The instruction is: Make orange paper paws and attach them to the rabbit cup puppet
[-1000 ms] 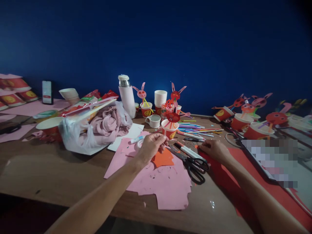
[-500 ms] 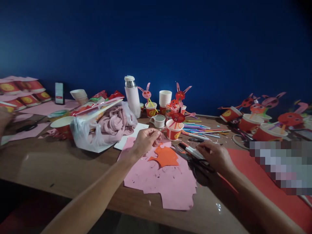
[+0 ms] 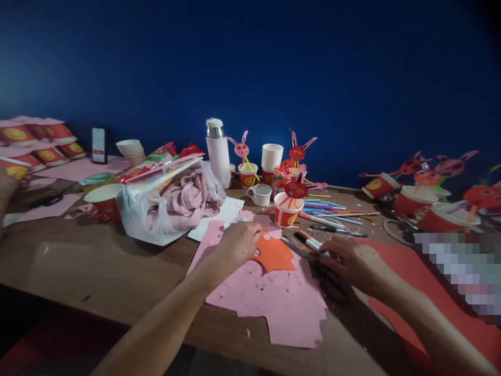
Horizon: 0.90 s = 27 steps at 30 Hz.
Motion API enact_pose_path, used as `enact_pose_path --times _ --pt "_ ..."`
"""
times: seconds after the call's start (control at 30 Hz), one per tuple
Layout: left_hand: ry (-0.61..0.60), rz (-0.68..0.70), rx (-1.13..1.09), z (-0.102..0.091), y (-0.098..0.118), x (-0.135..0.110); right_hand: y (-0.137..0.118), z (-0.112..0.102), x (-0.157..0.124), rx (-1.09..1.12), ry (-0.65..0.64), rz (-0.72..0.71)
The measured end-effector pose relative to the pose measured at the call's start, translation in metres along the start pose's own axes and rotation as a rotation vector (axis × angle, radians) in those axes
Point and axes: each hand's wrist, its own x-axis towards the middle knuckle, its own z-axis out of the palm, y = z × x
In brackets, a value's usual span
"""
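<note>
My left hand is lowered onto the left edge of an orange paper cutout, fingers curled down and closed on it. The cutout lies on a ragged pink paper sheet on the wooden table. My right hand rests with curled fingers over black scissors, whose handle loop shows below the palm. A white marker with a red cap lies just beyond its fingertips. A red paper cup with a red cutout on straws stands behind both hands.
A plastic bag of pink cloth, a white flask, stacked white cups, coloured straws and several red cup crafts crowd the back. Red paper lies at right. Another person's hand shows at far left.
My left hand has dropped from a raised pinch onto the orange cutout's edge. My right hand has moved from the red paper onto the scissors. The view has shifted left.
</note>
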Motion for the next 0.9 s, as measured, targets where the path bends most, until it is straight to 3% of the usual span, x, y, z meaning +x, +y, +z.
enact_pose_path --times 0.1,0.23,0.4,0.7,0.9 --pt "-0.08 -0.002 0.126 0.004 0.005 0.0 0.01 -0.012 -0.006 0.027 -0.146 0.08" --pt "-0.118 0.01 0.212 0.012 0.012 -0.001 0.012 -0.02 -0.013 0.043 -0.226 0.111" --pt "-0.186 0.069 0.332 0.014 0.018 -0.004 0.01 -0.02 -0.018 0.003 -0.255 0.114" --pt "-0.194 0.029 0.32 0.016 0.018 -0.01 0.0 -0.02 -0.02 -0.04 -0.27 0.117" --pt "-0.21 0.032 0.282 0.013 0.018 -0.013 -0.008 -0.013 -0.018 -0.075 -0.262 0.045"
